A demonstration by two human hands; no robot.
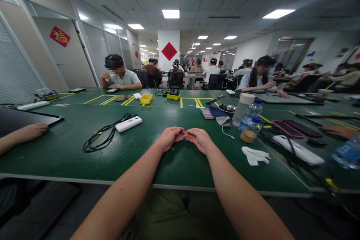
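Over the green table (pixel 112 165), near its front middle, my left hand (pixel 170 138) and my right hand (pixel 199 139) meet at the fingertips, palms turned inward. Small orange-red pieces (pixel 182 132) show between the fingertips of both hands. Each hand pinches at this spot, and the pieces are too small to make out in shape. To the left of my hands lies a white power bank (pixel 128 123) beside a coiled black cable (pixel 98 143). A crumpled white tissue (pixel 255 156) lies to the right.
Bottles (pixel 249 130), a pale tumbler (pixel 242 109) and phones (pixel 287 129) stand or lie at the right. Yellow trays (pixel 146 99) sit further back. Another person's hand (pixel 33 131) rests at the left edge; people sit across the table.
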